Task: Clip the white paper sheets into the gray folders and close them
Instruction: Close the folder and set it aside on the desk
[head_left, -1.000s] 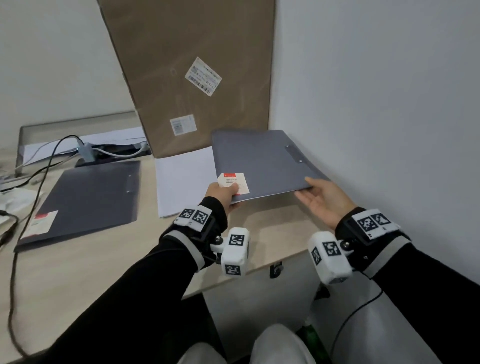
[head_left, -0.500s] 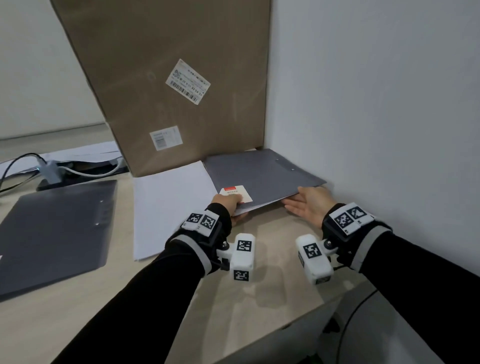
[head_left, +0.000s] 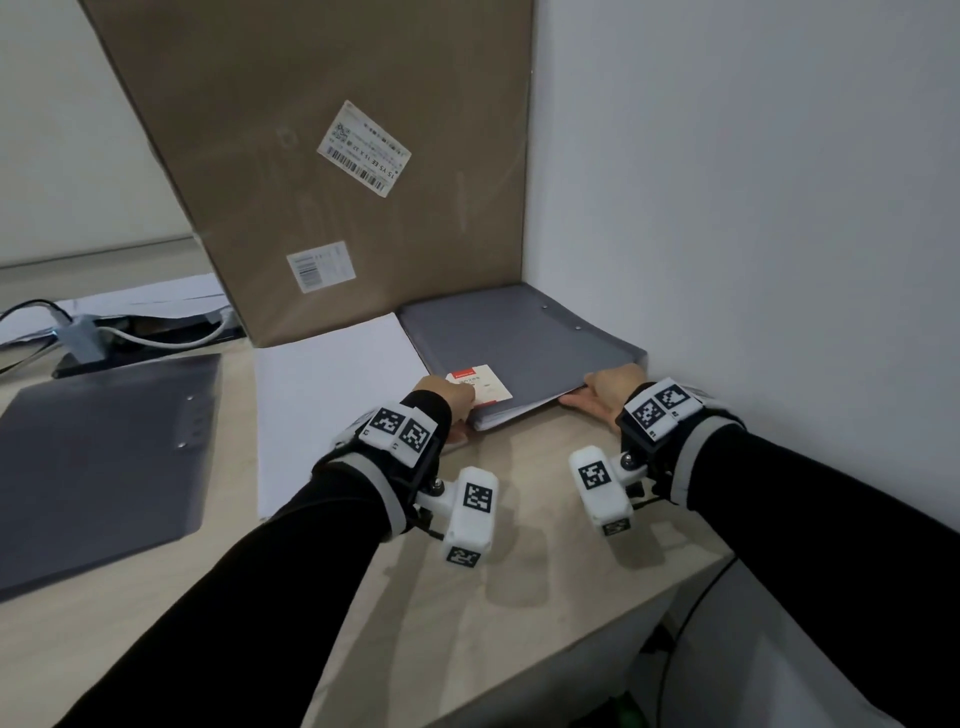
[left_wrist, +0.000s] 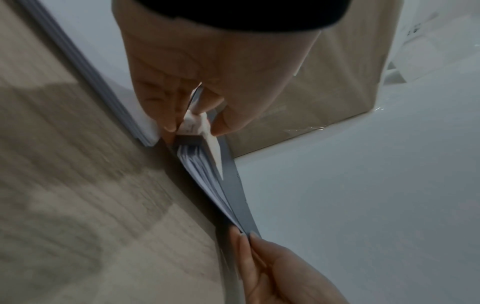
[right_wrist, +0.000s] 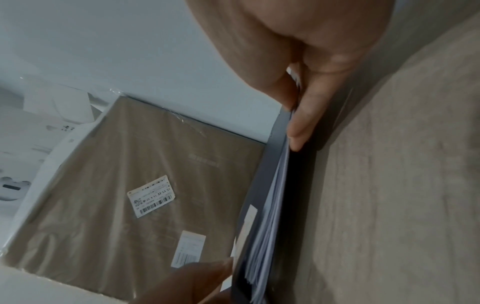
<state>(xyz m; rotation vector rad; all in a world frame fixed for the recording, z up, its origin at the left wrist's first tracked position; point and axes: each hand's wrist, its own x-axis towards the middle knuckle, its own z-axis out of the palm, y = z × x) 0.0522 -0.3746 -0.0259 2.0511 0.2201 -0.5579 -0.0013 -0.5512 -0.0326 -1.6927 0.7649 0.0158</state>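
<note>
Folder (head_left: 514, 345) of gray in the desk (head_left: 519, 519) corner, our left hand (head_left: 449, 397) and right hand (head_left: 608, 389) pinching its near edge, paper sheets (right_wrist: 270, 226) inside.

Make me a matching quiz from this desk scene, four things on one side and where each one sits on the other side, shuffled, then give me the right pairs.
Things:
1. filled gray folder
2. loose white paper stack
3. second gray folder
4. cardboard package

Places:
A. leaning upright at the back of the desk
B. flat at the far left, untouched
C. in the corner by the wall, held by the left hand and the right hand
D. between the two folders

Pairs: 1-C, 2-D, 3-B, 4-A
</note>
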